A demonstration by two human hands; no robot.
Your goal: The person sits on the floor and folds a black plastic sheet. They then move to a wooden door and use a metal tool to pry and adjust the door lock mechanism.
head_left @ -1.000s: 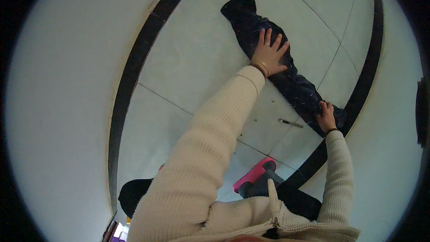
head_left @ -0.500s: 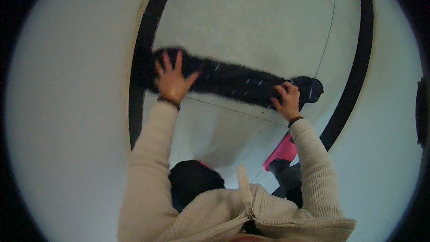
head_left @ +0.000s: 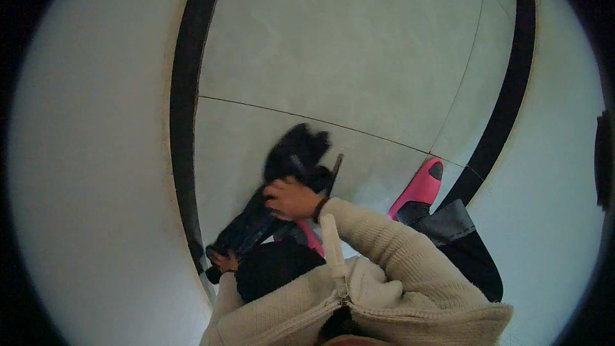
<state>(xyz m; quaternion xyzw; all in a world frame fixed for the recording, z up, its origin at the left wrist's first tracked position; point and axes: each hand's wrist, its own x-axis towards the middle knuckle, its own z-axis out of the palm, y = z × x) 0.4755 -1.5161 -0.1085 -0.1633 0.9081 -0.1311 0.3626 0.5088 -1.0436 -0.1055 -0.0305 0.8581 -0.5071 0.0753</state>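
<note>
On the pale floor (head_left: 359, 57), a dark cloth (head_left: 248, 225) is bunched lengthwise, its far end left loose; it is touched by the curled right hand (head_left: 293, 200) and half-hidden left hand (head_left: 225, 261), whose grips cannot be told.

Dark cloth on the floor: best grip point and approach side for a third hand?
Probably the bunched far end of the dark cloth, pinched from the far side: its loose folds jut out past the right hand, while the near-left end is at the left hand.
</note>
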